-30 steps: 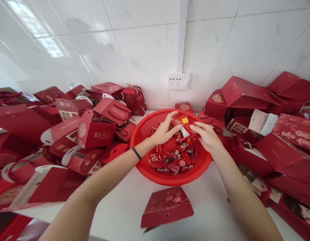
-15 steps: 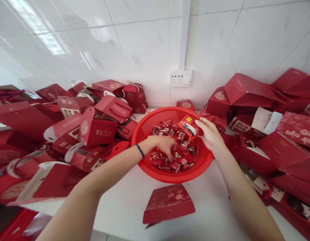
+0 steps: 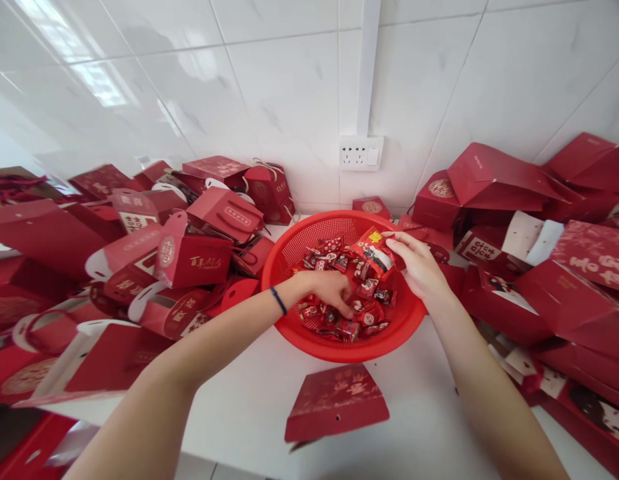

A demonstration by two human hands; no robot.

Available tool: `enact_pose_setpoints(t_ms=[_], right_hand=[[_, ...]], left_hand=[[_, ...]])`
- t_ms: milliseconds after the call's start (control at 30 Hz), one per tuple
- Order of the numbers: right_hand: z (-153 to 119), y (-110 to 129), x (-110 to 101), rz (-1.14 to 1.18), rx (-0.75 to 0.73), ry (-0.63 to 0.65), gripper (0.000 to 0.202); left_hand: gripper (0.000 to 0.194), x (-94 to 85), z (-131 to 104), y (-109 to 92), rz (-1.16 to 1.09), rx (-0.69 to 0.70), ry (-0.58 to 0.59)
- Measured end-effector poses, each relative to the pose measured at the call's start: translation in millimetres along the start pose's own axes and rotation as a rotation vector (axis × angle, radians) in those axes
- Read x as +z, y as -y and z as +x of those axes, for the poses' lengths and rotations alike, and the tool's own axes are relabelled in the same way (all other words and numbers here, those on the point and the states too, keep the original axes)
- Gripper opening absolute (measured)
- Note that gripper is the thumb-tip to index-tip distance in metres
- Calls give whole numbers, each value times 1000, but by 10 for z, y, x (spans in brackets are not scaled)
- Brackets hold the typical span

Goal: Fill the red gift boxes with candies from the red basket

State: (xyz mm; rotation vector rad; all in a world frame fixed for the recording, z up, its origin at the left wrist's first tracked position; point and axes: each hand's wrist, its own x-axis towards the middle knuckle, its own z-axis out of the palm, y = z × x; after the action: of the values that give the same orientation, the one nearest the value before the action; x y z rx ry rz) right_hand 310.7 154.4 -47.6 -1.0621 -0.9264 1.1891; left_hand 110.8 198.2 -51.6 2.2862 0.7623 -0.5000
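Note:
A red plastic colander (image 3: 295, 343) holds several small wrapped candies (image 3: 367, 289), mostly in red and dark wrappers. My left hand (image 3: 332, 290), with a dark blue band at the wrist, reaches down into the candies. Its fingers are curled among them, and what they grip, if anything, is hidden. At the colander's right side my right hand (image 3: 414, 263) pinches the edge of a larger red snack packet (image 3: 375, 252) with yellow and white print. That packet is tilted over the candies. In front of the colander lies a flattened-looking dark red gift box (image 3: 338, 400).
Red gift boxes (image 3: 194, 260) are piled on the left of the white table (image 3: 239, 413). Another heap of red boxes (image 3: 504, 177) fills the right. Behind stands a tiled wall with a power socket (image 3: 361, 153); a small red box (image 3: 372, 207) rests against it.
My left hand has shifted slightly among the candies, its fingers drawing in. My right hand still holds the packet, with its fingers a little higher and further left.

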Motion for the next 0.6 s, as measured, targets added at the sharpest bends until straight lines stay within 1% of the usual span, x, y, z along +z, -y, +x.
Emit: enact_pose_setpoints(t_ms=[67,100,133,233,300,367,467,533,600], right_hand=[[-3,3,10,6,1,0,32],[-6,4,16,9,0,-4,32],[-8,4,20,12,-2,-8,31],[-12,0,28,10,-17,-14,31],[-12,-3,27,3,-21,-9,31],[-12,-3,25,-1,-17,2,31],[-9,7,21,3,-15,15,30],[-4,16,16,11,-21,13,30],[3,23,9,19,-26,7,30]], left_hand=[[24,15,19,-23,-17,72,-124],[27,22,30,-37,-40,98,-151],[32,32,42,-53,-67,114,-152],[52,85,79,-100,-120,114,-105],[60,136,107,-125,-118,106,-99],[57,177,130,-141,-123,112,-114],[41,165,141,-135,-164,167,-148],[32,102,127,-105,-199,204,-237],[29,18,102,-56,-240,219,-378]])
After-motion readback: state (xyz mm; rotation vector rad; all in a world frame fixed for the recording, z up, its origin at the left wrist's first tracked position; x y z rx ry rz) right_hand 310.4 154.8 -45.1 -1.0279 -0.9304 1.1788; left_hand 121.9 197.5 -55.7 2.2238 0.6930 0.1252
